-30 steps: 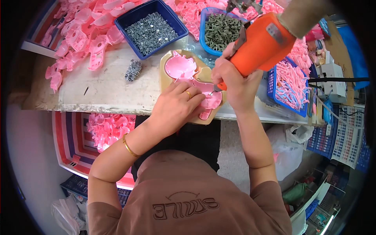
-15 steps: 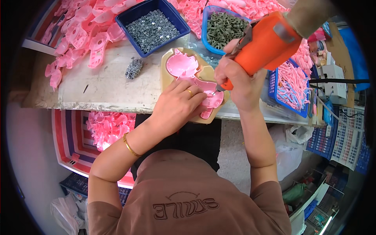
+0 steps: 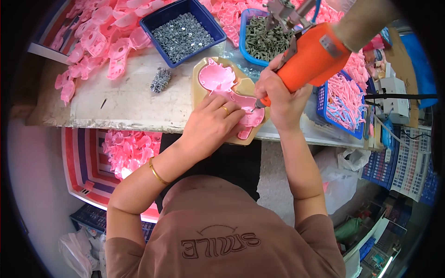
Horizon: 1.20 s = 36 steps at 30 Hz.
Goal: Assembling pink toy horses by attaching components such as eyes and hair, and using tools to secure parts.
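A pink plastic shell part (image 3: pixel 216 78) lies in a beige shaped holder (image 3: pixel 198 96) at the table's front edge. My left hand (image 3: pixel 213 116), with a gold ring, is closed over the middle of the shell, fingers bent and pressed together against it. What its fingertips touch is partly hidden. My right hand (image 3: pixel 285 99) is wrapped round an orange power screwdriver (image 3: pixel 313 58), a finger along its lever. The screwdriver slants down to the left, its tip at the shell's lower right part, close to my left fingertips. The tip's exact contact is too small to tell.
A dark blue bin of small screws (image 3: pixel 146 22) and a blue tub of grey-green clips (image 3: pixel 244 44) stand behind the holder. A screw-covered clump (image 3: pixel 161 79) lies left. Pink parts (image 3: pixel 118 55) heap up behind; a blue basket (image 3: pixel 321 104) holds pink and blue strips. A metal mechanism (image 3: pixel 285 14) hangs above the tub.
The metal mechanism has come into view above the clip tub. The screwdriver and my right hand have shifted slightly left; its tip stays near the same spot. My left hand keeps its place.
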Motion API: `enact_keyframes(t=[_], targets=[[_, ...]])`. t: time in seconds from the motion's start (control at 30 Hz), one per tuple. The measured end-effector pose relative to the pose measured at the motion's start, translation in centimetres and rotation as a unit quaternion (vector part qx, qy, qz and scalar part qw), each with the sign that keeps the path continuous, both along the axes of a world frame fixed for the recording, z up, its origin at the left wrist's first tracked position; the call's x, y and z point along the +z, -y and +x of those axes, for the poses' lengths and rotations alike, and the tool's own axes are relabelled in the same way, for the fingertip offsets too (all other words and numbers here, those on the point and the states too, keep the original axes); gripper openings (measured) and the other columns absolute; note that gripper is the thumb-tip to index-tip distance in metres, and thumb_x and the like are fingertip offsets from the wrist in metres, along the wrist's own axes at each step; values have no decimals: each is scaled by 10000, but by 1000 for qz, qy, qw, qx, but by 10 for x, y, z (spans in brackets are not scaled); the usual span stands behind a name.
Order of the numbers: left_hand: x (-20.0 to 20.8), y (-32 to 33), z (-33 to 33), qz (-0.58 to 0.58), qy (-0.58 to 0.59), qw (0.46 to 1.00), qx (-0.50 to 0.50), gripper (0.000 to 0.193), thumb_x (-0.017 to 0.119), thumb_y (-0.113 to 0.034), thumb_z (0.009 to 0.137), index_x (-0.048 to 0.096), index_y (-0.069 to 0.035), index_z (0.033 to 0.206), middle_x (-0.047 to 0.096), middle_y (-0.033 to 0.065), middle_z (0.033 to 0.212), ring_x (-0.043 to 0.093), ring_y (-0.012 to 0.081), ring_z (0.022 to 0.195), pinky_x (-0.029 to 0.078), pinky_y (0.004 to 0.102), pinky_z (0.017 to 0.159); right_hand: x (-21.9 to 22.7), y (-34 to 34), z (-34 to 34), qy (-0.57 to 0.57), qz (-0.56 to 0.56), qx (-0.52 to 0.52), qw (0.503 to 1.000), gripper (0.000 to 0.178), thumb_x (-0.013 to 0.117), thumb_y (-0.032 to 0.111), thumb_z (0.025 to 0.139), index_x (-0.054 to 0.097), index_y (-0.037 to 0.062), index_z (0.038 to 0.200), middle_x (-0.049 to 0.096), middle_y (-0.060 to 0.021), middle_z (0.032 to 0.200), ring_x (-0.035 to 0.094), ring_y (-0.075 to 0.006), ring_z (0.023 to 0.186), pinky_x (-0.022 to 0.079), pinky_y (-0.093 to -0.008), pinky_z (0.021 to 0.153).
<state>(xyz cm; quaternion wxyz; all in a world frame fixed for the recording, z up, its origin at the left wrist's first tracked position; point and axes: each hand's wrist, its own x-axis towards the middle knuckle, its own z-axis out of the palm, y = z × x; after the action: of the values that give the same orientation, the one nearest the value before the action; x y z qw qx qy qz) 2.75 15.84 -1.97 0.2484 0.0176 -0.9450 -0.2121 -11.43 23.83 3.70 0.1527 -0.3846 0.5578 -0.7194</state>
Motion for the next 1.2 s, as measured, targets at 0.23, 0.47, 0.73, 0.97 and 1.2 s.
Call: enact_keyframes(t=[0.23, 0.47, 0.73, 0.97, 1.2], targets=[[-12, -19, 7, -59, 21, 997, 46, 332, 593, -183, 816, 648, -10, 1094, 630, 131, 1127, 545, 319, 1208, 388, 481, 1095, 27, 1, -3, -17, 51, 63, 997, 227, 573, 103, 905, 512, -20, 1085, 534, -53, 684, 504, -113, 559, 435, -257, 551], [-16, -45, 15, -72, 43, 988, 130, 483, 613, -339, 897, 607, 5, 1235, 597, 152, 1298, 499, 297, 1293, 285, 501, 1160, 93, 35, -15, -291, 126, 72, 946, 388, 442, 214, 1039, 457, -63, 1309, 601, -156, 1169, 572, -207, 1062, 438, -346, 956], [-15, -45, 17, -68, 38, 991, 113, 489, 631, -345, 884, 592, -27, 1254, 566, 118, 1338, 480, 275, 1307, 282, 490, 1162, 167, 8, -155, -533, 86, -11, 842, 715, 595, 395, 980, 267, 47, 1512, 338, -243, 1515, 487, -312, 1270, 454, -463, 995], [-3, -14, 31, 34, 3, 996, 76, 521, 749, -232, 809, 577, -65, 1271, 566, 112, 1325, 506, 304, 1260, 387, 470, 1085, 191, 108, -131, -115, -69, 44, 990, 379, 605, 362, 980, 585, 96, 1250, 622, 57, 942, 577, -57, 870, 470, -240, 752], [9, 24, 31, 70, 52, 992, 94, 642, 744, -370, 804, 534, -37, 1311, 489, 154, 1408, 417, 341, 1338, 318, 494, 1130, 172, 96, -78, -223, -10, 51, 973, 473, 687, 315, 901, 558, 3, 1231, 585, 6, 882, 558, -78, 783, 455, -228, 646]])
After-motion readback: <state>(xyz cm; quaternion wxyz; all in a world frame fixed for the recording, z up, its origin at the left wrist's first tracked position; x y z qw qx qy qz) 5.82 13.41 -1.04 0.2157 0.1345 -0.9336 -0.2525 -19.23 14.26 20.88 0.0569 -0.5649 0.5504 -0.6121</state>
